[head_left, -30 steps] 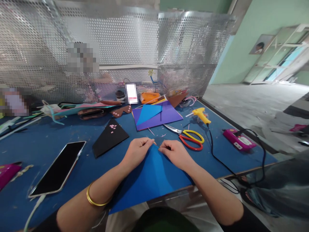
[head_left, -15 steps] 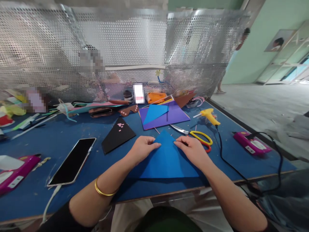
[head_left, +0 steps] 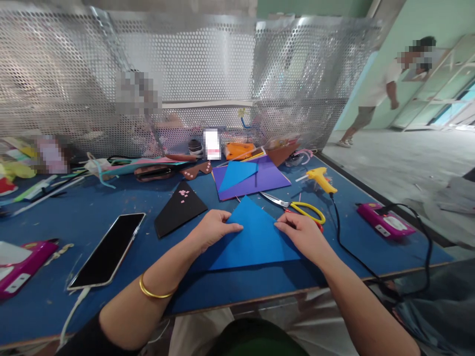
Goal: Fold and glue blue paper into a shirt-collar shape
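A bright blue sheet (head_left: 256, 237), roughly triangular with its point facing away from me, is between my hands over the blue table. My left hand (head_left: 214, 230) pinches its left edge between thumb and fingers. On the opposite edge, my right hand (head_left: 302, 232) pinches the sheet too. Just past the right hand lie scissors (head_left: 309, 210) with yellow and red handles, partly covered by that hand. A black cut piece (head_left: 180, 212) with small pink bits on it rests left of the sheet. Behind, a purple sheet (head_left: 267, 180) carries a smaller blue piece (head_left: 237, 174).
A yellow glue gun (head_left: 321, 179) trails a black cord to a magenta power strip (head_left: 386, 221) at right. A phone (head_left: 107, 252) charges at left near another magenta strip (head_left: 25, 267). A perforated metal screen (head_left: 208, 59) backs the table. A person (head_left: 386, 94) walks at far right.
The blue sheet has turned slightly, its tip shifting left and its right side rising. My hands have moved a little down its edges. The person at right has come further into view.
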The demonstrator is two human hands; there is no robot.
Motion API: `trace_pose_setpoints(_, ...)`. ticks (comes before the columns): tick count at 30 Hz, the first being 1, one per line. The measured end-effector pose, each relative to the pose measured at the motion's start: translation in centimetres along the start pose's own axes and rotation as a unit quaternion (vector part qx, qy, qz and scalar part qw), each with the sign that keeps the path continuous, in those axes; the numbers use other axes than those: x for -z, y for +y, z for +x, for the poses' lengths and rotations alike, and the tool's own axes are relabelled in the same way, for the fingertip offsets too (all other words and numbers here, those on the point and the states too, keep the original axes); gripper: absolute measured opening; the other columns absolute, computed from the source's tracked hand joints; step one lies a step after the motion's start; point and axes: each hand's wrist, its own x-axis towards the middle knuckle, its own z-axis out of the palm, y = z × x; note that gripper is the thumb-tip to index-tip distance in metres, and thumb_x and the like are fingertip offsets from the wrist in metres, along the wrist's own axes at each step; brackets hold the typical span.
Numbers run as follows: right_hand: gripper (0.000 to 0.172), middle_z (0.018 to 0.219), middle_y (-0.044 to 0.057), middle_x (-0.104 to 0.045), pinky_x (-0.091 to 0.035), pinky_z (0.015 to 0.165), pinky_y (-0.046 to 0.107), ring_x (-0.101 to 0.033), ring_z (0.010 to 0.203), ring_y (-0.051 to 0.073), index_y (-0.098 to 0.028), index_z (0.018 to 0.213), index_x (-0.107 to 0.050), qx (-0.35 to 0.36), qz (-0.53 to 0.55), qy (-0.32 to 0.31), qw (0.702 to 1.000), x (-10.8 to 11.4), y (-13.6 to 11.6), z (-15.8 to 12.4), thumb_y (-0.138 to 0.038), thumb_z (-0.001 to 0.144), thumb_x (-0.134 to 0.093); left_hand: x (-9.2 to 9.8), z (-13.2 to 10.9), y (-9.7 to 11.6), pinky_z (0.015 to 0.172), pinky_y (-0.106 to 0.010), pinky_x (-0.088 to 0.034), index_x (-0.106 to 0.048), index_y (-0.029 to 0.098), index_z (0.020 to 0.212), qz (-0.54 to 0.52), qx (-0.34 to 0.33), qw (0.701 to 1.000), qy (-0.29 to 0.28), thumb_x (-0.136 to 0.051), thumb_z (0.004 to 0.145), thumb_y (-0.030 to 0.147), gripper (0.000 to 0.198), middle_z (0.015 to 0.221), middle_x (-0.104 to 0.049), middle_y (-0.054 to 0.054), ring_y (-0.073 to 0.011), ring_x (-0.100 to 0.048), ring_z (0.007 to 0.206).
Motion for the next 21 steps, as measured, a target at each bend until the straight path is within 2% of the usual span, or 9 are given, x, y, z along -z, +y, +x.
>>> trace_pose_setpoints(3, 0.031, 0.072, 0.000, -0.063, -0.041, 0.065, 0.031, -0.055, 0.070, 0.019, -0.023, 0.075, -0.063, 0.000, 0.003, -0.006, 1.000, 0.5, 0.4, -0.3, -0.051, 0.085, -0.054, 0.3, 0.0, -0.1, 0.055, -0.029, -0.043, -0.066, 0.018, 0.066, 0.002, -0.003, 1.000, 0.010, -0.078, 0.057, 0.052, 0.037, 0.060, -0.063, -0.001, -0.0187, -0.057, 0.058)
trace_pose_setpoints(5, 0.032, 0.066, -0.001, -0.058, -0.039, 0.062, 0.031, -0.051, 0.065, 0.018, -0.023, 0.070, -0.061, -0.006, 0.001, -0.004, 1.000, 0.9, 0.7, -0.6, -0.051, 0.084, -0.054, 0.4, 0.1, -0.2, 0.055, -0.028, -0.042, -0.066, 0.018, 0.066, 0.012, -0.015, 0.999, 0.031, -0.076, 0.059, 0.052, 0.035, 0.059, -0.062, 0.000, -0.0182, -0.056, 0.058)
trace_pose_setpoints(9, 0.036, 0.058, -0.002, -0.047, -0.036, 0.058, 0.031, -0.044, 0.059, 0.016, -0.024, 0.060, -0.052, -0.019, -0.001, 0.019, 1.000, 1.3, 0.8, -1.2, -0.052, 0.081, -0.055, 0.4, 0.3, -0.3, 0.052, -0.025, -0.032, -0.056, 0.020, 0.054, 0.046, -0.041, 0.995, 0.076, -0.076, 0.061, 0.047, 0.035, 0.051, -0.047, 0.005, -0.0134, -0.044, 0.055)
trace_pose_setpoints(12, 0.033, 0.061, -0.001, -0.050, -0.038, 0.059, 0.032, -0.047, 0.060, 0.017, -0.024, 0.063, -0.057, -0.029, 0.001, 0.048, 0.998, 1.2, 0.7, -1.4, -0.052, 0.081, -0.056, 0.6, 0.3, -0.1, 0.052, -0.025, -0.024, -0.047, 0.019, 0.048, 0.066, -0.049, 0.993, 0.087, -0.078, 0.061, 0.047, 0.043, 0.049, -0.035, 0.007, -0.0105, -0.035, 0.053)
trace_pose_setpoints(18, 0.032, 0.057, -0.001, -0.054, -0.043, 0.050, 0.031, -0.052, 0.051, 0.018, -0.024, 0.075, -0.066, -0.071, 0.021, 0.084, 0.994, 2.3, 1.6, -1.6, -0.054, 0.080, -0.055, 2.2, -0.7, 0.9, 0.046, -0.024, -0.022, -0.057, 0.020, 0.060, 0.058, -0.007, 0.998, 0.025, -0.066, 0.073, 0.063, 0.045, 0.050, -0.037, 0.007, -0.0101, -0.033, 0.048)
trace_pose_setpoints(21, 0.033, 0.061, -0.001, -0.058, -0.045, 0.051, 0.031, -0.054, 0.052, 0.018, -0.024, 0.079, -0.068, -0.078, 0.022, 0.097, 0.992, 3.3, 2.1, -1.9, -0.054, 0.080, -0.055, 2.8, -1.2, 1.3, 0.043, -0.022, -0.026, -0.052, 0.020, 0.057, 0.051, 0.004, 0.998, -0.036, -0.077, 0.063, 0.055, 0.043, 0.048, -0.040, 0.007, -0.0088, -0.037, 0.044)
